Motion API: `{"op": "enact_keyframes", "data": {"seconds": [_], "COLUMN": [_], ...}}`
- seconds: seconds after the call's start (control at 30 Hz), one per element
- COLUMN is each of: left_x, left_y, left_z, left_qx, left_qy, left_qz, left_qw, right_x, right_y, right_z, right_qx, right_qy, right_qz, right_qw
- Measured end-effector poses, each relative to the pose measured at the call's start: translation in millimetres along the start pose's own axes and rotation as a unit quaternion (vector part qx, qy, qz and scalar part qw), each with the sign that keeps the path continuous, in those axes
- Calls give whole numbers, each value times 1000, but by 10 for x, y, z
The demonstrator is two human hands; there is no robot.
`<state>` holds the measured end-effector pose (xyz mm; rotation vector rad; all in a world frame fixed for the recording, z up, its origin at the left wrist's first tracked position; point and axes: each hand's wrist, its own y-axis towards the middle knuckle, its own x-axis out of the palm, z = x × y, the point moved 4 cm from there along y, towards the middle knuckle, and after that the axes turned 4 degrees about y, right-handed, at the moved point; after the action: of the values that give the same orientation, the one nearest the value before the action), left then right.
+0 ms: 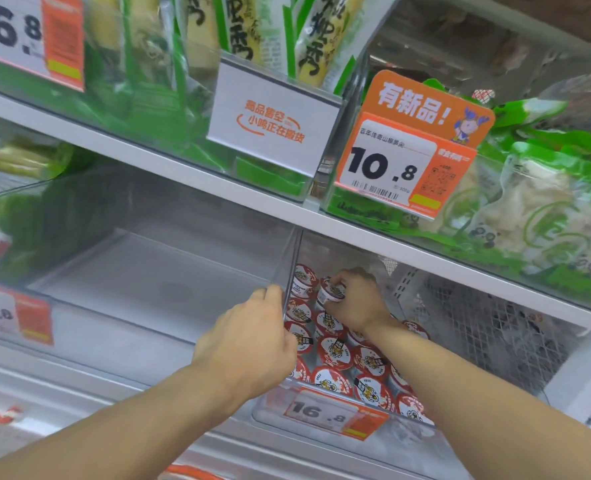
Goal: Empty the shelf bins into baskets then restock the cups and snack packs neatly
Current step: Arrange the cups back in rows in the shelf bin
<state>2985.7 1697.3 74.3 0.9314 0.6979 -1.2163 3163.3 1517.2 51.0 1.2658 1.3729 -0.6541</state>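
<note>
The right hand (354,299) was curled around one tiger-print cup (332,289), tilted on its side at the far end of the clear cup bin (321,415), so the step in hand looked like restocking the cups. The left hand (249,344) gripped the bin's transparent left wall (292,271), fingers hooked over its edge.

To do this well, the held cup probably needed turning lid-up and setting into the far row beside the cup at its left (305,277), with the left hand steadying the bin so the thin wall would not flex.

The cups were small round tubs with flat red-and-white foil lids, packed lid-up in rows toward the near price tag (316,412). The bin was glossy hard plastic. Left of it stood an empty clear bin (141,271); to the right, a white mesh basket (477,320). Above, soft green snack packs (546,202) looked crinkly and slippery.
</note>
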Motion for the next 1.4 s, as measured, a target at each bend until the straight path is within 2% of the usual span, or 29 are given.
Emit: {"op": "enact_keyframes", "data": {"seconds": [0.1, 0.2, 0.33, 0.57, 0.7, 0.83, 0.9, 1.0, 1.03, 1.07, 1.13, 1.17, 1.2, 1.23, 1.27, 1.33, 1.4], "left_x": [-5, -9, -15, -11, 1, 15, 20, 26, -7, -74, -245, -279, -210, -38, 227, 948, 1777], "left_y": [-4, 8, 5, 5, 20, 28, 39, 42, 17, -37, -274, -464, -659, -860, -1067, -1507, -1984], "left_z": [-1, -2, 1, -6, -13, -25, -53, -64, -63, -26, 222, 411, 587, 732, 854, 914, 753], "left_qx": [14, 14, 18, 25, 24, 15, 0, -20, -25, -6, 128, 207, 271, 318, 334, 287, 221], "left_qy": [9, 5, 9, 6, 6, 2, -1, -43, -55, -53, -20, -17, -25, -35, -40, -9, 46], "left_qz": [2, 1, 2, 12, 9, 9, 4, -17, 2, 53, 191, 226, 217, 167, 81, -159, -371], "left_qw": [1000, 1000, 1000, 1000, 1000, 1000, 1000, 999, 998, 997, 973, 952, 938, 933, 938, 944, 901], "right_x": [-22, 40, 66, 76, -174, -698, -932, -1073, -1070, -1058, -895, -720, -483, -204, 84, 594, 993], "right_y": [39, 86, 148, 70, -88, -801, -1350, -2146, -2380, -2603, -2980, -3143, -3309, -3489, -3690, -4149, -4604], "right_z": [-211, -418, -419, -367, -357, -409, -446, -410, -345, -268, -57, 73, 223, 390, 565, 868, 1113], "right_qx": [-78, -132, -123, -157, -123, -104, -145, -213, -217, -208, -162, -123, -78, -30, 18, 96, 157], "right_qy": [7, 2, -17, -57, 1, 85, 116, 130, 139, 150, 167, 165, 156, 139, 116, 86, 97], "right_qz": [13, -34, -26, -20, -7, 37, 74, 65, 53, 38, -28, -91, -171, -256, -333, -446, -480], "right_qw": [997, 991, 992, 986, 992, 990, 980, 966, 965, 966, 972, 974, 970, 956, 935, 886, 858]}}
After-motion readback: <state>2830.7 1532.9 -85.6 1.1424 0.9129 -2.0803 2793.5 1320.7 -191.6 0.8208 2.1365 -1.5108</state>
